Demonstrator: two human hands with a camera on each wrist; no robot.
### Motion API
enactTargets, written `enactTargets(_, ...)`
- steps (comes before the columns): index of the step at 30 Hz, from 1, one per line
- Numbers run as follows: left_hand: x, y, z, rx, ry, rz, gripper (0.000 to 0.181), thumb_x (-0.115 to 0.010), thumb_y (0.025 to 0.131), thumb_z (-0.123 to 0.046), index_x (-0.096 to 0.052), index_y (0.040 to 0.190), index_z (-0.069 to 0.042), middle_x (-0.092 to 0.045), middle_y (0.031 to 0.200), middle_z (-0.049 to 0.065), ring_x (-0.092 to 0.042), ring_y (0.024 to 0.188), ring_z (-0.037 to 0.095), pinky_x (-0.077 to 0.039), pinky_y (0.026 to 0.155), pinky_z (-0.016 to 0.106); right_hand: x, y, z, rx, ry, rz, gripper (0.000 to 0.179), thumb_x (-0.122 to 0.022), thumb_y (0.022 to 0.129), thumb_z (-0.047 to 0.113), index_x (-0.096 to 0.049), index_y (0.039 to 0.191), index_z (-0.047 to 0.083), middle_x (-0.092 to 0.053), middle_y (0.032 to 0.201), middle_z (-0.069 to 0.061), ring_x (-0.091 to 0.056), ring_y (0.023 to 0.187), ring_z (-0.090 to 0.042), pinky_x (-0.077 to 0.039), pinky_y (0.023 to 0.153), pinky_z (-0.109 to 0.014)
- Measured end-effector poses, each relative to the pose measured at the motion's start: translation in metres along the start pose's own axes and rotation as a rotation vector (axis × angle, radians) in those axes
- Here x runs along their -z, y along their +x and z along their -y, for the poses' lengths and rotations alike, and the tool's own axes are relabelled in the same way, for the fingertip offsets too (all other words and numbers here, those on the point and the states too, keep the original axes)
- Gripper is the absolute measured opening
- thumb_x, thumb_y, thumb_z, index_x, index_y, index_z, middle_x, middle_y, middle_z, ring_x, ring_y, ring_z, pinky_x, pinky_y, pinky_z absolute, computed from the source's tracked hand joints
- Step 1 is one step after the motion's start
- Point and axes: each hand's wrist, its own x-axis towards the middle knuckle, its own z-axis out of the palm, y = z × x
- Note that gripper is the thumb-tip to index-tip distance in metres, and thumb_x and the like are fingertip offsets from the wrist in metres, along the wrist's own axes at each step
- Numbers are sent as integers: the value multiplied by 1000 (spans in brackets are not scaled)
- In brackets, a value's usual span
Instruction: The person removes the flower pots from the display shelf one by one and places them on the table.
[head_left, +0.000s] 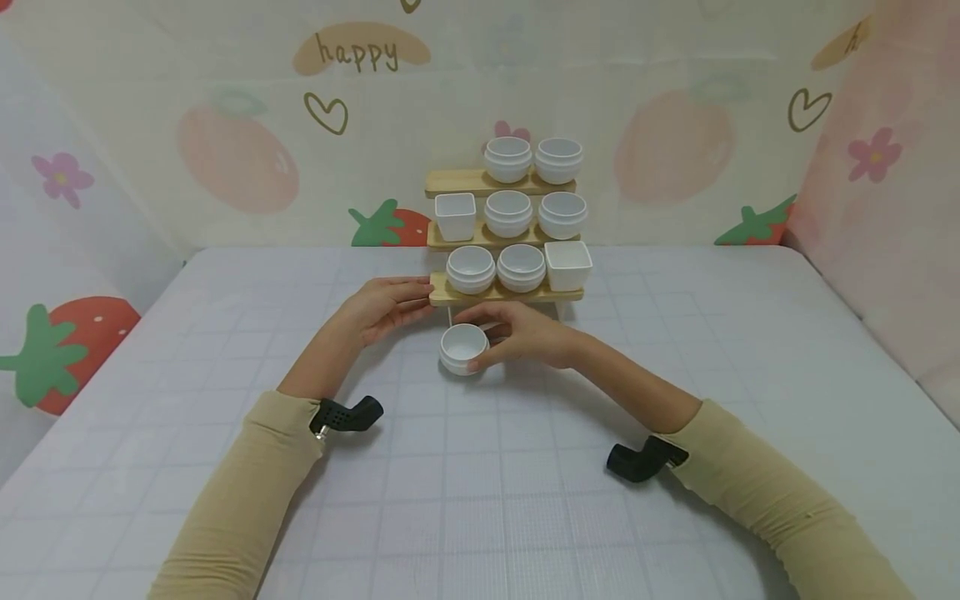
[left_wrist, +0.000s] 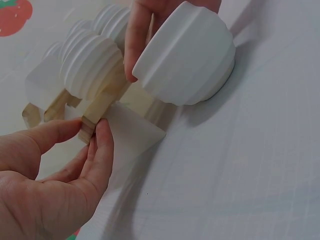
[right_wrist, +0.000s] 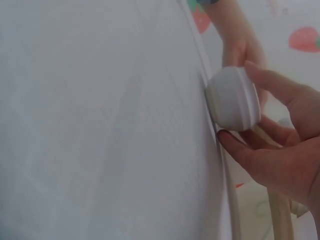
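Observation:
A small round white ceramic pot (head_left: 462,348) is on the table in front of a three-step wooden stand. My right hand (head_left: 528,335) grips this pot by its right side, thumb at the front and fingers behind. In the right wrist view the pot (right_wrist: 231,98) sits between the thumb and fingers of the right hand (right_wrist: 287,150). My left hand (head_left: 390,307) pinches the left end of the lowest wooden shelf (head_left: 441,292). Thumb and fingertips meet around that shelf end (left_wrist: 89,125) in the left wrist view.
Two round pots (head_left: 507,160) share the top shelf (head_left: 453,182). The middle shelf carries a square pot (head_left: 455,217) and two round ones. Two round pots (head_left: 470,271) and a square one (head_left: 568,267) line the lowest shelf. A printed cloth wall (head_left: 480,92) rises behind.

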Motion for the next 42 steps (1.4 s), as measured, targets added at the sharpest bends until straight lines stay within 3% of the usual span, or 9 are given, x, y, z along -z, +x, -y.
enactTargets(15,1,-1,-1,7,-13,20,54,-51,110,-2,-32,160,10,-59,122,10,-70,91,8,-63,90,20,14,-7,9,-78,-20,52,64,-80,90,-1,-54,150,-3,-57,152,-18,-59,137,-35,-50,118,-42)
enactTargets(25,0,1,-1,-5,-16,20,54,-49,110,0,-32,159,12,-69,98,-1,-71,86,7,-63,82,18,25,-11,12,-68,-9,107,63,-76,92,-1,-51,150,-6,-54,153,-22,-59,137,-38,-49,119,-43)
enactTargets(42,2,-2,-1,11,-14,17,55,-51,110,-2,-32,160,10,-58,123,10,-70,89,8,-63,88,19,40,-19,22,-85,-45,147,58,-75,94,0,-53,147,-10,-56,150,-22,-61,134,-40,-55,113,-38)
